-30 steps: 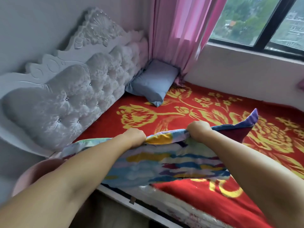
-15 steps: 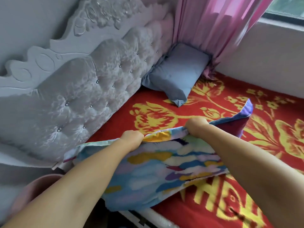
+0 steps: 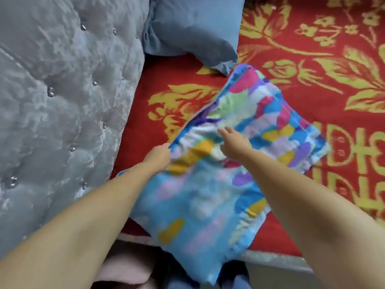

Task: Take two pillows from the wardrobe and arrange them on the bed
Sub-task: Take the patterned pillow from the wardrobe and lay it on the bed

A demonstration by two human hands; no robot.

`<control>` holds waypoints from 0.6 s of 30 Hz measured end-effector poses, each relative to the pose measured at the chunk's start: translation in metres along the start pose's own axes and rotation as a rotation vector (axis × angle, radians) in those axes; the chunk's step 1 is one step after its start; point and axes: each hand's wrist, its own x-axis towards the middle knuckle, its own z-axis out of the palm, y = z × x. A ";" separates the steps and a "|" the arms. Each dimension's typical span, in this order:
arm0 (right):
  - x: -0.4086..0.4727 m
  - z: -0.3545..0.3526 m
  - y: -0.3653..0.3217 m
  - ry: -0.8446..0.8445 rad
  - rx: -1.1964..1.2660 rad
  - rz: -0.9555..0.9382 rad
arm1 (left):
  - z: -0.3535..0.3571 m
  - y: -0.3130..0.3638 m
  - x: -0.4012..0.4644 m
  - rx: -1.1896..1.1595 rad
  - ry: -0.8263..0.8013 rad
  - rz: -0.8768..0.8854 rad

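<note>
**Patchwork pillow down on the red bedspread**

Your left hand [image 3: 158,153] is pinched on the left edge of the colourful pillow [image 3: 225,163], fingers curled tight into the soft cloth so the fabric bunches just beside your knuckles. Your right hand [image 3: 234,144] is loose and spread, fingers fanned apart and laid flat on the pillow's top face, gripping nothing.

The pillow under your hands is a plump, roughly square cushion with a smooth cotton-like cover printed in blotchy patches of blue, pink, yellow, green and purple; a flat stitched border runs round it. It lies tilted like a diamond on the red bedspread [image 3: 343,195], its near corner hanging past the bed's edge towards you, its far corner pointing away beyond your right hand.

Further off from both hands, the blue pillow [image 3: 193,28] rests on the bedspread, plain and matte, its left side touching the headboard [image 3: 62,90]. Its near corner sits close to the colourful pillow's far corner; whether they touch, you cannot tell.

To the left of your left hand the headboard rises, padded in crushed silvery-grey velvet, tufted with shiny studs. The bedspread is thick and fuzzy, woven with yellow flowers.
</note>
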 end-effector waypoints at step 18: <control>-0.050 0.174 0.091 0.324 1.303 1.139 | 0.019 0.001 0.133 -0.396 -0.120 0.049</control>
